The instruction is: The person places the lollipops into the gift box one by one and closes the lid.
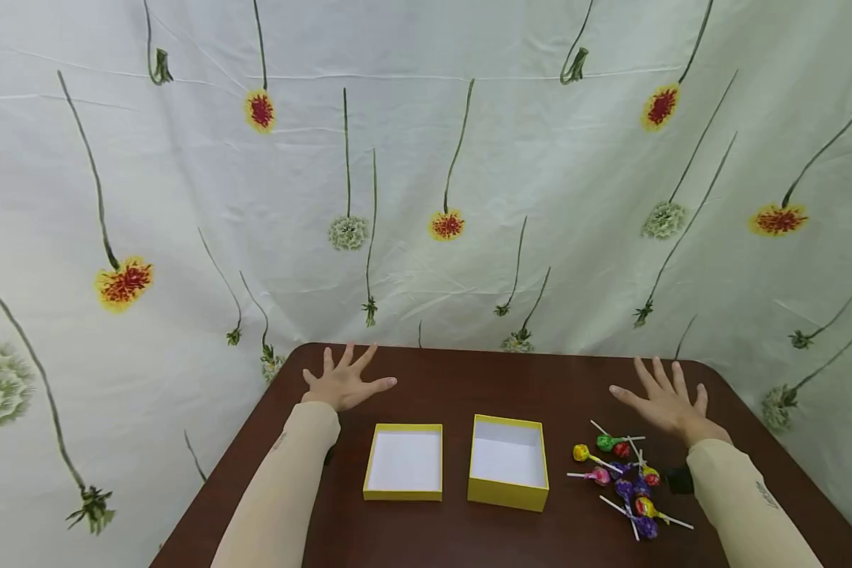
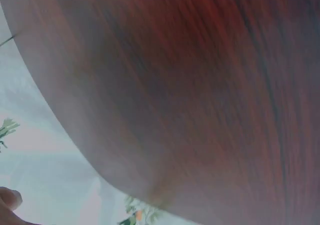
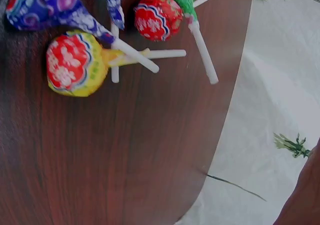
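Observation:
My left hand (image 1: 344,385) is spread over the far left of the table, fingers straight, holding nothing. On the right side my right hand (image 1: 670,402) also has its fingers fanned out and holds nothing; it is just beyond a loose pile of wrapped lollipops (image 1: 636,489). The pile mixes purple, yellow, pink, red and green wrappers with white sticks. In the right wrist view a yellow-and-red lollipop (image 3: 75,65) and a red one (image 3: 157,19) show up close. Between the hands are a yellow-edged box lid (image 1: 405,461), white inside, and a deeper yellow box (image 1: 507,493) with a white interior.
The dark wooden table (image 1: 397,540) has rounded far corners. Behind it hangs a white cloth (image 1: 412,47) printed with flowers and stems. A dark wrist device (image 1: 679,480) sits at the right sleeve.

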Tool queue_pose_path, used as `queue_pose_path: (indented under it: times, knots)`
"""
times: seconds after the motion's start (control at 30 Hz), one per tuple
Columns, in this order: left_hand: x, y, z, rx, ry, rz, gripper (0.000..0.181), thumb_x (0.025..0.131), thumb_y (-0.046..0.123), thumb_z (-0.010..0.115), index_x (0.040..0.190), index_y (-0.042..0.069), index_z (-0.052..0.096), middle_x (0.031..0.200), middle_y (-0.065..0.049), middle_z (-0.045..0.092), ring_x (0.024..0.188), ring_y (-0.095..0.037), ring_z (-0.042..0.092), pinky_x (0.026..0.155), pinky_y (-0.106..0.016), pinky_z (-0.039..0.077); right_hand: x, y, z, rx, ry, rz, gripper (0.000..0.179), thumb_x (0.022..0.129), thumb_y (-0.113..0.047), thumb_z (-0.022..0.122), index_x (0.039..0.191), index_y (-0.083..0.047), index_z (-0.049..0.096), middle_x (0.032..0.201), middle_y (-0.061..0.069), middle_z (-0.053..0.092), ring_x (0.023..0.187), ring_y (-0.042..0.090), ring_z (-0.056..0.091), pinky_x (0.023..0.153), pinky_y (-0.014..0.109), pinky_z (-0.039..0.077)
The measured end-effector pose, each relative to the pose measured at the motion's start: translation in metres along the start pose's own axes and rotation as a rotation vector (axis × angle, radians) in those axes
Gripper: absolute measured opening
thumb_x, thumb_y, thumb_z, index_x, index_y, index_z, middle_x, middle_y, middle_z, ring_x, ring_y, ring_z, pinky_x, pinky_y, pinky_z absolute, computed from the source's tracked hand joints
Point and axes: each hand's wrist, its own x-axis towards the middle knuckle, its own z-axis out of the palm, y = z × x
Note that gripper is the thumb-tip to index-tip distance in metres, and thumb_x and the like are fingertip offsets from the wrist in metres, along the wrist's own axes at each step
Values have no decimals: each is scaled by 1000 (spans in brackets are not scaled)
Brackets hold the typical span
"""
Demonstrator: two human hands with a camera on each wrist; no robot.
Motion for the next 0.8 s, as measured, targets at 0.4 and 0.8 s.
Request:
queue_pose_path:
  times: [0.4,0.8]
  knots:
    - [3,4,9,-3,-7,87,100,84,84,44,162,28,19,169,-14,13,153,-48,5,115,-76,2,2,-1,15,52,-19,1,97,95,-70,44,161,-6,12,164,29,-7,147,53,-22,102,77,-25]
    - [2,23,25,-198,-74,243,100,84,72,62,162,28,17,169,-10,15,155,-39,10,118,-71,7,15,1,22,83,-27,-19,95,96,-68,44,160,-6,14,164,30,-5,147,53,-22,102,77,-24]
